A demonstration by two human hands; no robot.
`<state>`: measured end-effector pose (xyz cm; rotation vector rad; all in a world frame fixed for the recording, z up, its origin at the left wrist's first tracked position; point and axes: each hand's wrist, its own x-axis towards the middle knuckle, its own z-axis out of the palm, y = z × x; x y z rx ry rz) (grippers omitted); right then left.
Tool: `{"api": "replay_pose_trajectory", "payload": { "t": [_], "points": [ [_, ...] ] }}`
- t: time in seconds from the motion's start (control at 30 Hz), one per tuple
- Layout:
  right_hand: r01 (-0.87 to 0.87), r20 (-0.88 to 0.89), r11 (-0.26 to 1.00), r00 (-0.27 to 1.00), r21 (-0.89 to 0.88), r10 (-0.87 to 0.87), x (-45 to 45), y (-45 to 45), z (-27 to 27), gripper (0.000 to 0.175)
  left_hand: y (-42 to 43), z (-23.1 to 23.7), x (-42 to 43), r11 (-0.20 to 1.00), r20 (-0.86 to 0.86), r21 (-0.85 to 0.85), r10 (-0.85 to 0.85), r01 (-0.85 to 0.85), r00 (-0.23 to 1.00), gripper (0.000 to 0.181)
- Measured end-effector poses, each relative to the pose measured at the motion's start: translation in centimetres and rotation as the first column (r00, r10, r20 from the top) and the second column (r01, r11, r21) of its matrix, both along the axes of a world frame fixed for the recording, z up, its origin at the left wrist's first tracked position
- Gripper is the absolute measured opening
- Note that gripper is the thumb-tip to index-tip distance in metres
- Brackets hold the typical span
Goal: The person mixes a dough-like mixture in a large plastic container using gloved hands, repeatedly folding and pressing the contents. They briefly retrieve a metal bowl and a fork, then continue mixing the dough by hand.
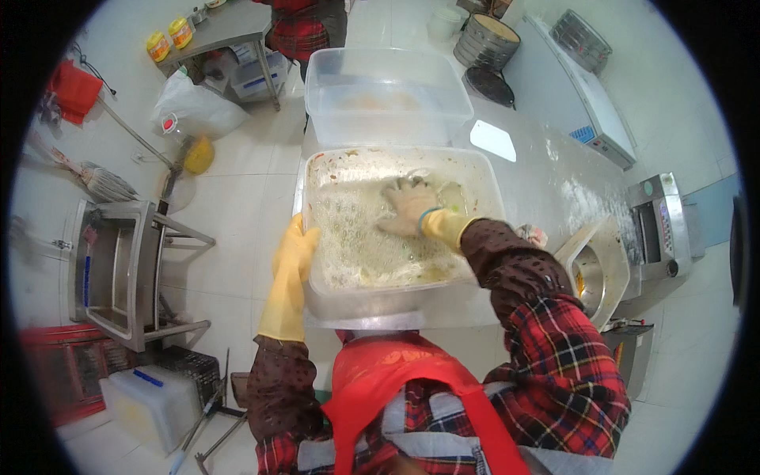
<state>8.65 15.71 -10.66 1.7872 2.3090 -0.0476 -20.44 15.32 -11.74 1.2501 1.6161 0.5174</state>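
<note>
A translucent plastic tub (356, 289) with cloudy, foamy water and food scraps stuck to its walls stands on a stainless steel table before me. My left hand (295, 246), in a yellow rubber glove, grips the tub's left rim. Inside the tub, my right hand (409, 205) is spread with its fingers apart at the water; it wears a pale glove over a yellow one, with a teal band at the wrist. Whatever lies under its palm is hidden. Behind this tub stands a second translucent tub (389, 113).
A white rectangular sheet (493, 141) lies right of the tubs. Farther right on the steel table (534, 160) are a crumpled cloth (531, 235) and a tilted plastic tub (620, 261) with a metal bowl (589, 279). A metal sink (142, 273) stands at left. Another person (298, 32) stands beyond the table.
</note>
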Motion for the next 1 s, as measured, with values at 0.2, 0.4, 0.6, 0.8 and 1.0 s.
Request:
{"api": "replay_pose_trajectory", "payload": {
  "t": [0.2,0.4,0.6,0.8,1.0],
  "points": [
    [0.144,-0.045,0.956,0.986,-0.257,-0.161,3.3,1.2,0.6,0.065,0.0,-0.5,0.1,0.995,0.102,-0.099,0.017,-0.007,0.995,0.063],
    [0.331,-0.141,0.939,0.938,0.095,-0.317,10.6,1.6,7.5,0.049,1.5,-2.6,0.1,0.999,0.274,0.007,0.044,-0.048,0.961,0.05],
    [0.417,-0.135,0.844,0.909,0.337,-0.395,16.5,1.1,6.7,0.04,2.6,-2.0,-0.1,0.999,0.286,0.032,0.017,-0.028,0.958,0.05],
    [0.663,-0.352,0.748,0.693,-0.03,-0.629,19.4,3.9,5.2,0.034,2.4,-1.1,-0.2,0.999,0.328,-0.039,0.031,-0.019,0.944,0.059],
    [0.307,0.194,0.944,0.94,-0.121,-0.281,14.4,8.9,8.0,0.043,2.5,-3.2,-0.1,0.999,0.241,0.035,-0.017,0.009,0.97,0.068]
  ]
}}
